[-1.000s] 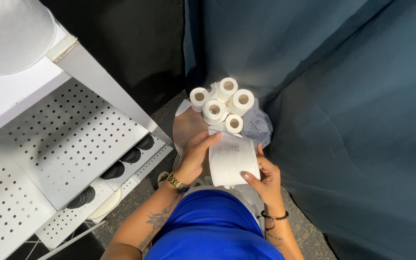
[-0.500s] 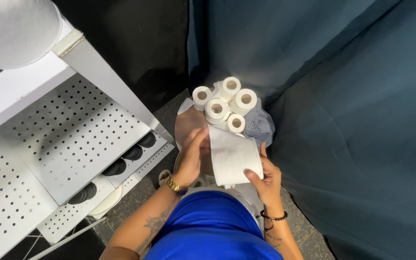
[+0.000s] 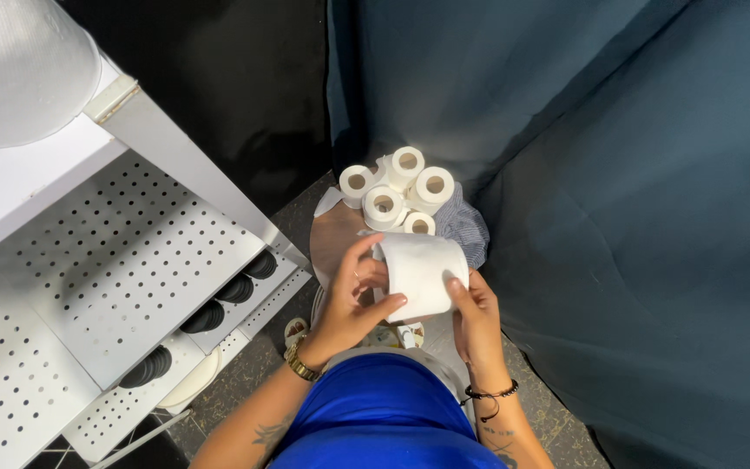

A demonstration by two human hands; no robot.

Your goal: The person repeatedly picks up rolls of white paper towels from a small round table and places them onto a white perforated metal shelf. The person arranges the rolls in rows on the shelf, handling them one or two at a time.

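- Dark blue curtains [image 3: 609, 174] fill the right side and the top of the frame, and a black wall shows at the top middle.
- A small round table [image 3: 333, 234] sits in the middle of the frame, close to the curtain.
- A pile of white paper rolls [image 3: 397, 187] stands on the far part of the table, with their holes facing up.
- A striped cloth [image 3: 466, 230] lies just beside the pile, on its right.
- The big paper roll [image 3: 423, 269] is up off the table, in the middle of the frame, held between both hands. It lies on its side.
- The left hand [image 3: 349, 300] is curled around the left end of the roll. Its thumb presses on the front.
- The right hand [image 3: 475, 317] holds the right end, with its thumb on top and its fingers tucked under.
- Both hands are closed on the roll, not spread wide.
- It looks like the person is gripping the roll and looking it over.
- The roll is soft, so I think it needs a gentle squeeze, not a hard one.
- The left part of the table is the only open spot near the roll.
- A white shelf with holes [image 3: 106, 260] fills the left side of the frame. Black round things [image 3: 240, 287] sit in a row on it.
- A gold watch [image 3: 299, 366] is on the left wrist and a black bracelet [image 3: 490, 395] on the right.
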